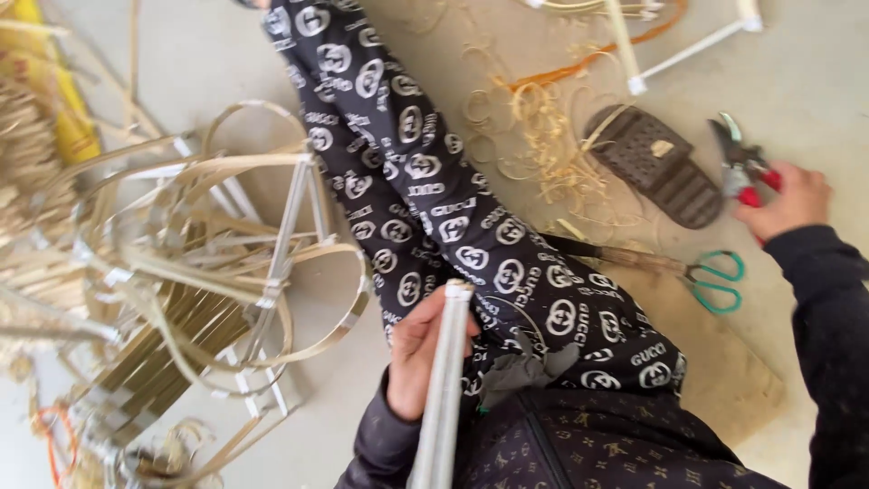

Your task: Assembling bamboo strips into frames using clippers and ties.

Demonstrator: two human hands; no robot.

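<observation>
Gripping a bundle of pale sticks (pixel 444 389) at lower centre, the left hand (pixel 418 351) is closed around it beside the patterned trouser leg (pixel 434 199). At the right edge, the right hand (pixel 786 201) is closed on red-handled cutters (pixel 742 165). Green-handled scissors (pixel 688 269) lie just below, near a brown sandal (pixel 654 163). A half-woven frame of cane strips (pixel 208 272) fills the left side of the frame.

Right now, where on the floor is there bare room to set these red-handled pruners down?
Bare grey floor lies beyond the right hand, right of the brown studded slipper. Crowded: pale shavings left of the slipper, green-handled scissors below it, woven strip frame at left.
</observation>
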